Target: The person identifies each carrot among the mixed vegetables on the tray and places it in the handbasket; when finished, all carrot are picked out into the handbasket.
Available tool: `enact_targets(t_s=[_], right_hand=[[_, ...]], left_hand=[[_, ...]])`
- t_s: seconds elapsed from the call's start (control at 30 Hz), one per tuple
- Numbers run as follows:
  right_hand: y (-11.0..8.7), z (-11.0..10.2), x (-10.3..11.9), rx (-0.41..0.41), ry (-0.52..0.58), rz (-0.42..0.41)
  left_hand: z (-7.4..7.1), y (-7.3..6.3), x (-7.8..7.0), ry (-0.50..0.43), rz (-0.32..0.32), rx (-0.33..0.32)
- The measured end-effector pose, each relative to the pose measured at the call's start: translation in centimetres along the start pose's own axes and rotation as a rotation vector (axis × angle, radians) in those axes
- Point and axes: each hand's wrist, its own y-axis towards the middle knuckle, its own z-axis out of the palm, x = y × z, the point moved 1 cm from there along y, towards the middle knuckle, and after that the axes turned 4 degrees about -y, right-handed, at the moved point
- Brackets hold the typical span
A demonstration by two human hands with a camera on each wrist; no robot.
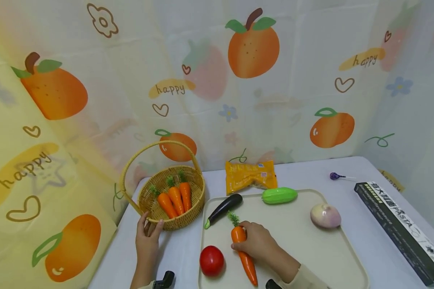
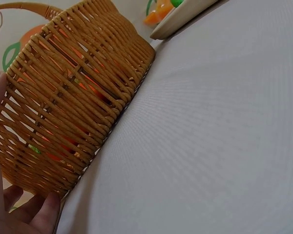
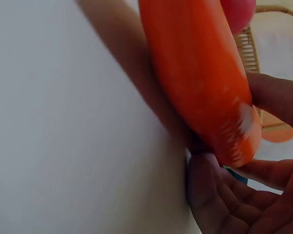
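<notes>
In the head view my right hand (image 1: 258, 241) pinches an orange carrot (image 1: 247, 265) between thumb and fingers, over the left part of a beige tray (image 1: 296, 245). Its leafy top points away from me. The right wrist view shows the carrot (image 3: 200, 78) close above the tray surface; whether it touches cannot be told. My left hand (image 1: 148, 239) grips the near left side of a wicker basket (image 1: 175, 224), thumb at the rim and fingers against the woven wall (image 2: 83, 68). Three carrots (image 1: 176, 199) with green tops lie inside this basket.
Around the carrot on the tray lie a tomato (image 1: 211, 261), an eggplant (image 1: 224, 208), a green cucumber-like vegetable (image 1: 279, 195) and a purple-white onion or turnip (image 1: 325, 216). Behind sits a yellow packet (image 1: 251, 176). To the right are a lollipop (image 1: 334, 176) and a long pasta box (image 1: 401, 233).
</notes>
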Motion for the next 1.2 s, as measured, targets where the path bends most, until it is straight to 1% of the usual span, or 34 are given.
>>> enact_targets(t_s=[0.17, 0.27, 0.43, 0.6, 0.77, 0.97, 1.1, 1.2], right_hand=[[-0.1, -0.6, -0.4, 0.029, 0.051, 0.018], [0.1, -1.2, -0.3, 0.02, 0.087, 0.022], [1.0, -2.2, 0.3, -0.007, 0.131, 0.016], [2.1, -2.6, 0.9, 0.005, 0.136, 0.0], [3.8, -3.1, 1.8, 0.016, 0.123, -0.047], [6.4, -3.6, 3.7, -0.003, 0.119, -0.086], [8.3, -3.7, 5.2, 0.022, 0.171, -0.074], [9.9, -3.6, 6.5, 0.066, 0.244, -0.058]], left_hand=[[0.1, -0.1, 0.0, 0.001, -0.002, 0.004], [0.0, -0.1, -0.1, 0.0, -0.004, 0.005], [-0.2, -0.1, -0.3, -0.006, 0.002, 0.006], [-0.2, -0.1, -0.2, -0.013, 0.002, 0.015], [-0.1, -0.2, 0.0, -0.01, -0.006, 0.011], [-0.2, -0.2, 0.1, -0.014, -0.009, 0.009], [-0.2, -0.2, 0.0, -0.01, 0.012, 0.015], [-0.3, -0.3, 0.1, -0.001, 0.016, 0.021]])
